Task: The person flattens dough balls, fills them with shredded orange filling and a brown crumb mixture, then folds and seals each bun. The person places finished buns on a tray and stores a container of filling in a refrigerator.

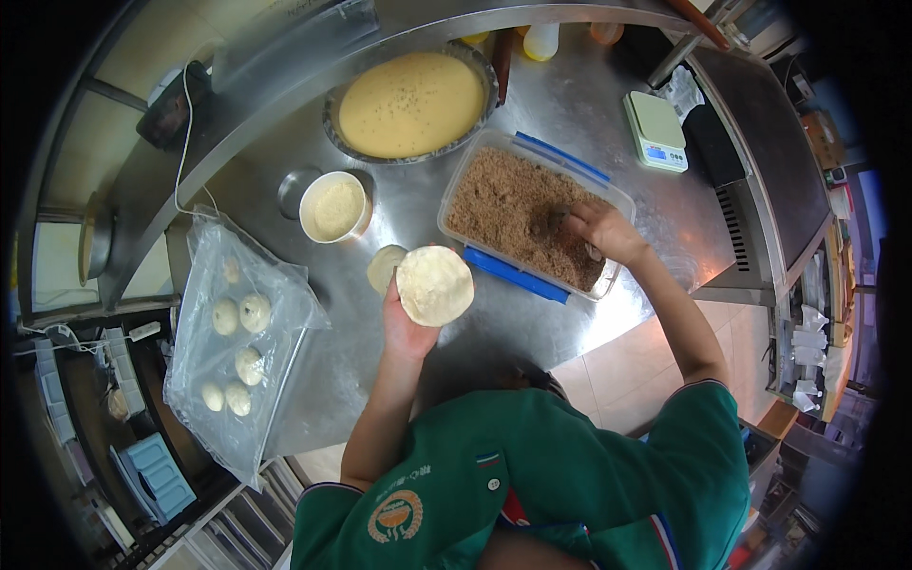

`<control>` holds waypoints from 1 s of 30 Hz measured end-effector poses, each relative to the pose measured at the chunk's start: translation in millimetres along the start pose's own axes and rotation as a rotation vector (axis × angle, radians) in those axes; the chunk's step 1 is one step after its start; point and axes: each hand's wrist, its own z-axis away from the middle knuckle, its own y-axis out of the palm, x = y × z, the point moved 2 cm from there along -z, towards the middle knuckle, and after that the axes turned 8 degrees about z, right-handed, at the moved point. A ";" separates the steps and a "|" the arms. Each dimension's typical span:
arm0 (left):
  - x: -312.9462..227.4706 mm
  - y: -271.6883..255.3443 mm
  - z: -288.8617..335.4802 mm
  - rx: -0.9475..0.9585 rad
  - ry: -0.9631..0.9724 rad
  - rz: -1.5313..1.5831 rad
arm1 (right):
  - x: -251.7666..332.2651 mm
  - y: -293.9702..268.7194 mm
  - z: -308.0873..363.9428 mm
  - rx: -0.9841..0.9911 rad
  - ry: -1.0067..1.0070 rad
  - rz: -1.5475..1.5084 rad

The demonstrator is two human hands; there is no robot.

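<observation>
On the palm of my left hand (408, 332) lies a flat, pale round of dough (437, 287), with the fingers curled beneath it. Just behind it, another dough disc (382, 267) rests on the steel table. My right hand (602, 231) reaches into a clear plastic box (445, 204) with blue side clips. Brown, crumbly filling (503, 195) fills this box. The right fingers bend down into the filling beside a dark hollow; their tips, and whatever they grip, are hard to make out.
A bowl of pale crumbs (334, 207) stands left of the box. Behind it sits a big basin of yellow batter (408, 104). Several dough balls (249, 365) lie under plastic film on a tray (285, 404) at left. A kitchen scale (655, 133) stands far right.
</observation>
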 end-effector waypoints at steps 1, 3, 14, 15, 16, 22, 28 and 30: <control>-1.9 -3.5 -2.0 -0.035 0.022 -0.005 | -2.2 0.7 -5.8 -0.018 0.039 -0.004; -2.5 -15.9 -6.9 -0.104 0.070 -0.013 | 5.3 -4.8 -1.4 -0.143 0.271 -0.261; 3.0 21.6 -29.7 -0.139 0.030 -0.040 | 17.0 4.0 -7.4 -0.535 0.864 -0.803; 4.5 22.6 -33.4 -0.129 0.028 -0.041 | 19.0 28.0 -4.4 -0.510 0.917 -0.824; 6.3 22.3 -37.2 -0.120 0.029 -0.042 | 21.9 52.8 -2.9 -0.485 0.968 -0.846; 13.5 16.0 -56.1 -0.111 0.056 -0.072 | 30.9 56.9 -8.2 -0.442 1.078 -1.211; 11.0 16.7 -61.5 -0.120 0.020 -0.050 | 35.0 55.5 -4.5 -0.572 1.167 -1.486; 11.3 17.1 -65.6 -0.174 0.032 -0.026 | 38.0 47.7 -4.2 -0.593 1.186 -1.519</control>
